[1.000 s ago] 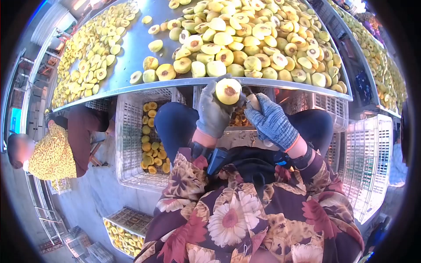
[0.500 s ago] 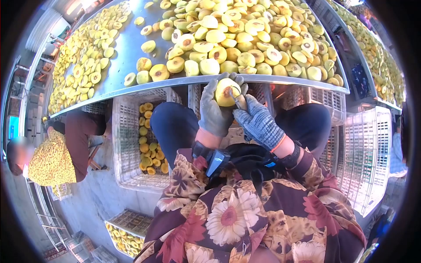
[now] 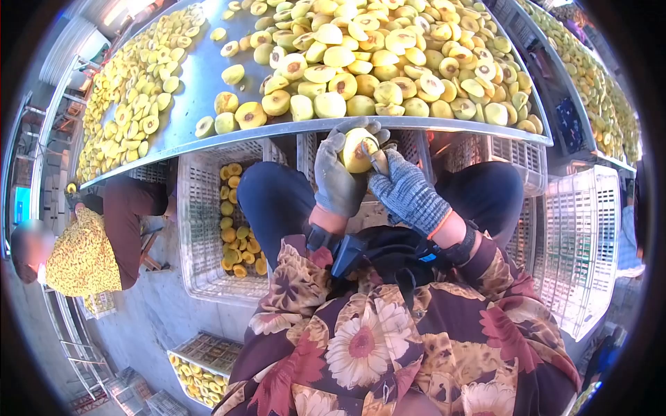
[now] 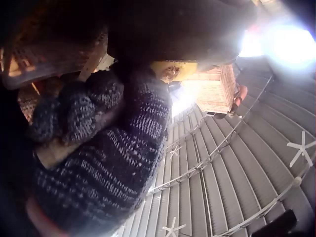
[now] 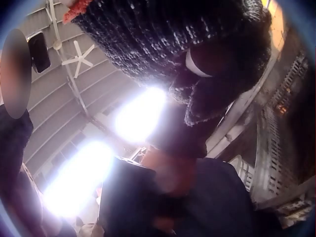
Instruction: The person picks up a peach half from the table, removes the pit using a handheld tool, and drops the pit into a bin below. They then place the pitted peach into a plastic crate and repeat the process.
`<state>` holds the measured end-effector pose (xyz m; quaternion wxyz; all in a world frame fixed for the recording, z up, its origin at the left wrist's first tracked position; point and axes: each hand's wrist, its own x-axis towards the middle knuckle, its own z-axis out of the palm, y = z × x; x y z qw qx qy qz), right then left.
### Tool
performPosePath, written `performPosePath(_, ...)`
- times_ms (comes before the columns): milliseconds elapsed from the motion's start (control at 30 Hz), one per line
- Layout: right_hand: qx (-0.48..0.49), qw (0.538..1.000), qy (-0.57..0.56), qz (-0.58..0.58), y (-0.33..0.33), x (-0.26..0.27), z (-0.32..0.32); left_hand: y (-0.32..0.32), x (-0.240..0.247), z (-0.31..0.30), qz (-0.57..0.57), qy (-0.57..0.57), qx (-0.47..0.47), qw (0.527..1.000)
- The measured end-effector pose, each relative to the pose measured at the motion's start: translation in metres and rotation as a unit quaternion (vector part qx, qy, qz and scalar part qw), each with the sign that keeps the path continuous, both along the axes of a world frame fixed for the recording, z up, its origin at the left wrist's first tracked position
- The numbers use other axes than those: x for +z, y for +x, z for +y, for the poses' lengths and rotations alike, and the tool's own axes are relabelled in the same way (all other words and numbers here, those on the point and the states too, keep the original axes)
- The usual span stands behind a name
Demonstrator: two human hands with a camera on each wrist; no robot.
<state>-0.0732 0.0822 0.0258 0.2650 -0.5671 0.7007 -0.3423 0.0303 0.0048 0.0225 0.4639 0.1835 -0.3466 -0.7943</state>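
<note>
In the head view my left hand [image 3: 338,177], in a grey glove, holds a halved peach [image 3: 355,154] at the table's front edge, cut face up with the brown pit area showing. My right hand [image 3: 409,186] wears a blue-grey knitted glove and grips a pitting tool [image 3: 379,161]. Its curved metal end sits at the brown centre of the fruit. The left wrist view shows the knitted fingers curled round the tool's wooden handle [image 4: 55,153], with a strip of the yellow peach [image 4: 185,68] beyond. Dark glove fabric fills much of the right wrist view.
A metal table [image 3: 208,76] carries heaps of peach halves [image 3: 416,62]. Under it, a white crate [image 3: 198,277] at the left holds cut peaches. Another crate [image 3: 579,243] stands at the right. A seated person [image 3: 90,243] works at the far left.
My right hand has moved left to the peach, bringing the tool's tip onto its pit area. In the last half second the peach has tilted slightly in my left hand.
</note>
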Motion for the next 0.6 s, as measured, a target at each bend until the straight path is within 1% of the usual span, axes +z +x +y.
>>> performPosePath(33,0.001,1.0,0.011,0.007,0.0,-0.001,-0.001,-0.001,0.001,0.001,-0.088,-0.096,0.024,0.991)
performPosePath(67,0.002,1.0,0.021,0.013,0.0,-0.001,-0.002,-0.001,0.001,0.001,-0.175,-0.191,0.048,0.965)
performPosePath(100,0.006,1.0,0.011,0.011,0.0,-0.002,-0.002,-0.002,0.0,0.0,-0.113,-0.092,0.034,0.989)
performPosePath(133,0.01,1.0,0.001,0.009,0.001,-0.004,-0.001,-0.003,-0.002,-0.001,-0.05,0.009,0.021,0.999)
performPosePath(167,0.014,1.0,-0.008,0.006,0.002,-0.006,0.0,-0.004,-0.005,-0.002,0.014,0.11,0.007,0.994)
performPosePath(267,0.005,0.997,0.029,-0.075,0.005,-0.008,0.0,-0.009,-0.01,-0.002,-0.002,0.122,0.042,0.992)
performPosePath(367,0.003,0.989,0.049,-0.139,0.006,0.006,0.001,-0.01,-0.006,0.0,-0.016,0.09,0.064,0.994)
performPosePath(400,0.011,0.993,0.054,-0.105,0.005,0.002,0.001,-0.009,-0.007,0.001,-0.095,0.003,0.108,0.99)
performPosePath(433,0.02,0.996,0.059,-0.07,0.003,-0.005,0.0,-0.008,-0.009,0.001,-0.172,-0.085,0.15,0.97)
performPosePath(467,0.029,0.997,0.063,-0.035,0.001,-0.008,-0.002,-0.006,-0.009,0.001,-0.184,-0.091,0.143,0.968)
performPosePath(500,0.039,0.995,0.078,-0.044,-0.002,-0.01,-0.002,-0.005,-0.009,0.001,-0.196,-0.098,0.137,0.966)
performPosePath(533,0.05,0.993,0.094,-0.054,-0.004,-0.009,-0.002,-0.002,-0.004,0.0,-0.144,-0.02,0.084,0.986)
performPosePath(567,0.061,0.99,0.109,-0.063,-0.004,-0.007,-0.002,-0.001,-0.002,-0.002,-0.088,0.057,0.032,0.994)
performPosePath(600,0.06,0.974,0.156,-0.151,-0.006,-0.001,0.001,-0.002,-0.004,-0.003,-0.083,0.074,0.029,0.993)
